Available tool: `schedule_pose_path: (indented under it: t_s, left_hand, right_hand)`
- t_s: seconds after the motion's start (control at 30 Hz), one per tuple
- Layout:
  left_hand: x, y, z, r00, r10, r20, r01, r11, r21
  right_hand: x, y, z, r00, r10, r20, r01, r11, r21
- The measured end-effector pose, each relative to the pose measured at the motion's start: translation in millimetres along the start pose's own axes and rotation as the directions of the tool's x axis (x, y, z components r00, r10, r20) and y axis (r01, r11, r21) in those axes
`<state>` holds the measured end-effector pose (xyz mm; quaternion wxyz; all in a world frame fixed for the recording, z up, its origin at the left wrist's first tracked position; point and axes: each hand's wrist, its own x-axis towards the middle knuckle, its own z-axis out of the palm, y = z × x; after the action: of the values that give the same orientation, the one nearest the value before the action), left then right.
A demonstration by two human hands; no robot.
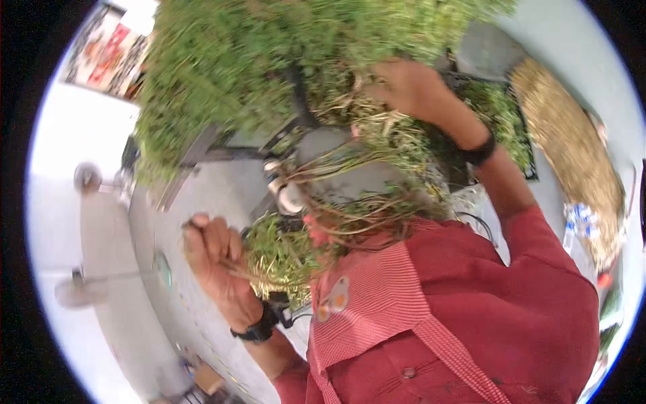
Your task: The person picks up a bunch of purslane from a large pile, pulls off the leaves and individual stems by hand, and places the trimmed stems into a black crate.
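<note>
My left hand (219, 262), at the lower left, is closed with its fingers curled. Thin brownish stems (259, 277) run from its palm toward the apron. At the upper middle, my right hand (404, 87) touches the edge of a large heap of green plants (269, 60); motion blurs its fingers, which are partly lost among the stems. Between the hands, a loose bunch of long stems (356, 215) lies across the front of my body, beside a white and black fixture (286, 192).
A black crate (528, 128) with greenery stands at the right, beside a long straw-coloured bundle (572, 148). Plastic bottles (580, 222) lie near it. Dark metal bars (222, 153) support the heap. More greens (279, 249) sit below the fixture. A fan (87, 177) appears at the far left.
</note>
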<state>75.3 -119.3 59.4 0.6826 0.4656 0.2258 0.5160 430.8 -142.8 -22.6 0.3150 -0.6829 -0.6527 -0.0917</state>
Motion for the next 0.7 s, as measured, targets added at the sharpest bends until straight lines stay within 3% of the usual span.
schedule_pose_path:
  t_s: [0.03,0.07,0.1,0.13,0.17,0.2,0.27,0.3,0.37,0.53,0.6,0.63,0.7]
  left_hand:
    - [4.7,0.7,-5.5,0.999,0.04,-0.037,-0.039,0.999,0.01]
    - [7.1,-2.1,-9.6,1.0,0.023,-0.002,-0.023,0.991,-0.131]
    - [6.5,-4.7,-12.1,0.999,0.001,0.047,0.012,0.963,-0.269]
    - [6.8,-6.4,-13.7,0.999,0.011,0.038,-0.001,0.963,-0.268]
    - [8.0,-8.4,-12.6,0.999,-0.007,0.045,0.023,0.932,-0.362]
    - [8.3,-9.8,-10.9,0.998,-0.028,0.057,0.051,0.89,-0.452]
    - [8.4,-11.3,-9.0,0.998,-0.037,0.049,0.056,0.892,-0.449]
    - [7.8,-12.3,-7.7,0.998,-0.041,0.049,0.059,0.89,-0.452]
    - [7.5,-13.9,-8.2,0.998,-0.056,0.036,0.066,0.911,-0.407]
    - [3.4,-24.0,2.4,0.993,-0.058,-0.099,0.019,0.937,-0.348]
    - [3.0,-27.3,2.3,0.977,-0.075,-0.197,0.017,0.96,-0.28]
    - [1.6,-29.5,0.9,0.983,-0.068,-0.172,0.013,0.952,-0.306]
    - [1.0,-33.0,1.3,0.973,-0.088,-0.212,0.012,0.942,-0.336]
  right_hand:
    - [1.0,-1.3,-8.8,0.999,-0.029,-0.028,0.033,0.991,0.127]
    - [9.2,-16.4,-16.8,0.998,-0.065,-0.022,0.067,0.987,0.144]
    - [10.4,-30.3,-27.9,0.993,-0.036,0.115,-0.009,0.931,0.364]
    - [10.0,-42.0,-32.5,0.968,-0.031,0.249,-0.114,0.83,0.546]
    - [10.7,-54.4,-30.1,0.948,-0.113,0.299,-0.11,0.762,0.638]
    - [10.0,-70.0,-28.9,0.948,-0.119,0.295,-0.103,0.761,0.641]
    - [8.8,-104.4,-26.3,0.921,-0.297,0.251,0.057,0.742,0.668]
    - [6.6,-118.6,-21.4,0.919,-0.303,0.251,0.062,0.741,0.668]
    - [-1.0,-144.6,-8.2,0.902,-0.432,0.005,0.324,0.684,0.653]
    - [-12.2,-185.5,-7.6,0.874,-0.486,-0.001,0.395,0.709,0.585]
    - [-14.0,-188.3,0.8,0.888,-0.456,0.061,0.332,0.726,0.602]
    - [-16.0,-189.3,2.0,0.884,-0.464,0.059,0.341,0.725,0.598]
    - [-21.7,-191.6,1.5,0.92,-0.363,0.144,0.2,0.755,0.624]
